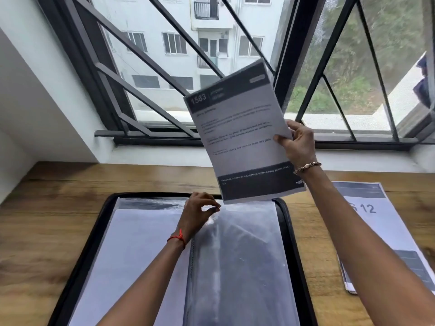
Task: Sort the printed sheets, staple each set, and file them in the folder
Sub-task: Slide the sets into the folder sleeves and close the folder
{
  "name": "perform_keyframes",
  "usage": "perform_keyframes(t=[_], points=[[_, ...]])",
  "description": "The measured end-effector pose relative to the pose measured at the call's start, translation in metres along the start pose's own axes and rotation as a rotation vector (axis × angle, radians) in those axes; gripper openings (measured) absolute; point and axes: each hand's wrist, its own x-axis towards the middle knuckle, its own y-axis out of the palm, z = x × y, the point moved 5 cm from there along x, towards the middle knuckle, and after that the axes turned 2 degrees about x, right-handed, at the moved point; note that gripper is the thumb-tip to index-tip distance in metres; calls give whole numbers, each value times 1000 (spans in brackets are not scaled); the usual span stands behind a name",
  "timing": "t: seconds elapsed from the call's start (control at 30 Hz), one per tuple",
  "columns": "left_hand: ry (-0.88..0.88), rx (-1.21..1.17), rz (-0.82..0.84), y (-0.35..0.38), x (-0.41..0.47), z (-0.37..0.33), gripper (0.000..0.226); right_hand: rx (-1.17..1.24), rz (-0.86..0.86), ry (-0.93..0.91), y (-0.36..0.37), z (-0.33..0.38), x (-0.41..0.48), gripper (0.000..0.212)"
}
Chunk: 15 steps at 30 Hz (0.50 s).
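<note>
We are logging the open black zip folder [292,231] lying at the near edge of the brown wooden table [47,220]. Our left hand [197,215] is pinching the top edge of its clear plastic sleeve [240,255]. Our right hand [299,144] is gripping the white printed sheet set headed 1563 [240,128], raised above the folder's far edge. Another printed stack [376,222] is lying at the table's right edge.

The folder [289,231] lies open on the desk [47,220], middle of the near edge; a stack of sheets [381,222] lies to its right; another set [240,132] is held above its far edge.

Wooden table [58,208] beneath barred window [188,67], white wall [35,90] left.
</note>
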Motion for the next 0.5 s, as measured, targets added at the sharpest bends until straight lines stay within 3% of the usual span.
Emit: perform_keyframes(t=[0.17, 0.3, 0.5], points=[[10, 78, -41, 1, 0, -7, 5, -170, 183, -42, 34, -3, 7, 46], [-34, 153, 8, 4, 0, -14, 9, -218, 223, -34, 58, -9, 12, 42], [-71, 105, 148, 25, -1, -36, 45, -130, 216, 74, 83, -32, 13, 43]])
